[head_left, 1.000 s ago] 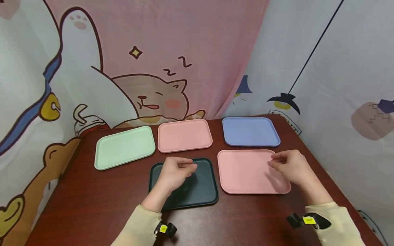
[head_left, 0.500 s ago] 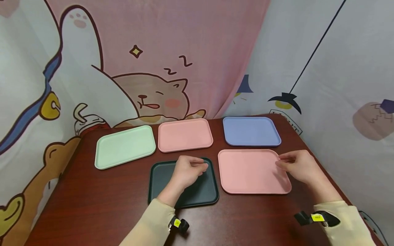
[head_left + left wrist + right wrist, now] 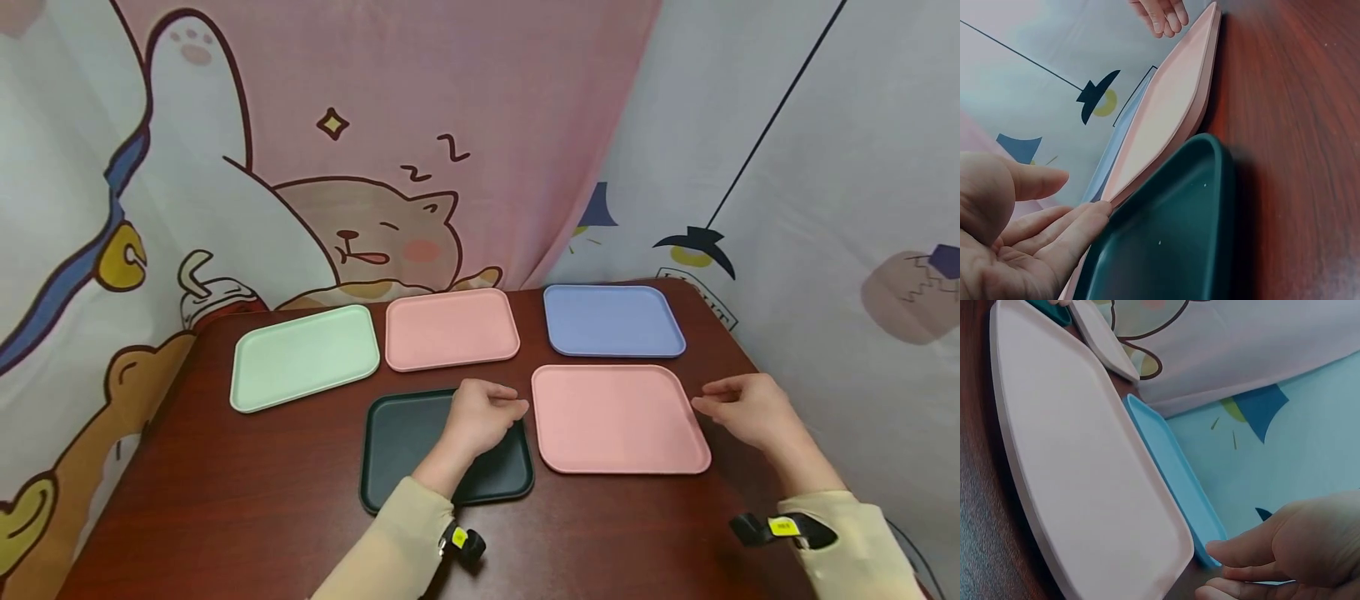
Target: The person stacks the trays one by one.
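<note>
Your left hand (image 3: 483, 415): fingers loosely straight, over dark green tray (image 3: 408, 442), lower centre.
Your right hand (image 3: 750, 410): likewise, beside smooth, round-cornered nearer pink tray (image 3: 618, 419), right of centre.
Bench (image 3: 225, 500): reddish, wood-grained.

Two Zs (image 3: 452, 148) mark the pink curtain (image 3: 525, 100) above its cartoon cat (image 3: 360, 221). Framed lettering (image 3: 725, 316) right of the cat is partly hidden, illegible.
</note>
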`<state>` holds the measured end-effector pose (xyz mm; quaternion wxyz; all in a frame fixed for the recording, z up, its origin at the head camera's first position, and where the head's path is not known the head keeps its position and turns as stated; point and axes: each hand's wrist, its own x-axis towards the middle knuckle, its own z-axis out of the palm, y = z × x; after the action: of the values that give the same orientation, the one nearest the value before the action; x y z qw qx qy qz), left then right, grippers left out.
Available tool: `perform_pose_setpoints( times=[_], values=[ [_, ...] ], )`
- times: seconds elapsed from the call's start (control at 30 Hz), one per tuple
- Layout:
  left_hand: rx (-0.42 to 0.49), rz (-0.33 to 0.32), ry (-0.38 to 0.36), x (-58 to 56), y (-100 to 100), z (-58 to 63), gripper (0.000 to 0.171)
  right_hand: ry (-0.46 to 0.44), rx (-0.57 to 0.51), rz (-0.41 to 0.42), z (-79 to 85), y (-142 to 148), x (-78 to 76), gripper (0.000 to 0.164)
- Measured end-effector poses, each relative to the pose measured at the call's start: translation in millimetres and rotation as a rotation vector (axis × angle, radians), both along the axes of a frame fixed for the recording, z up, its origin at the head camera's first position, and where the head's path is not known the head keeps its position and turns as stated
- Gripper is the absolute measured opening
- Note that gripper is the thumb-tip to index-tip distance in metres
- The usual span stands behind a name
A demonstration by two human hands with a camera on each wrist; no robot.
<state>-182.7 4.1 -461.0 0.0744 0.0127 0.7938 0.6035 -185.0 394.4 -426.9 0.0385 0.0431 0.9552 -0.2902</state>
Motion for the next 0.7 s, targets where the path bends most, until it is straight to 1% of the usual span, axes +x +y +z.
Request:
perform_pose_setpoints(
  times=[0.2, 0.37, 0.53, 0.7],
  values=[
    [-0.053, 0.005, 0.0, -2.4, 9, 0.5, 0.026, -0.04, -0.03, -0.023, -4.6, 6, -1.1, 0.049],
    [-0.066, 0.009, -0.022, -2.6, 16, -0.1, 0.025, -0.078, -0.068, -0.035, -10.1, 9, -2.5, 0.052],
    [-0.075, 0.002, -0.032, -2.5, 20, -0.7, 0.025, -0.102, -0.113, -0.021, -14.7, 11, -4.3, 0.052],
    [-0.115, -0.006, -0.016, -4.0, 22, 0.4, 0.022, -0.125, -0.146, -0.006, -17.7, 9, -4.5, 0.049]
  ],
)
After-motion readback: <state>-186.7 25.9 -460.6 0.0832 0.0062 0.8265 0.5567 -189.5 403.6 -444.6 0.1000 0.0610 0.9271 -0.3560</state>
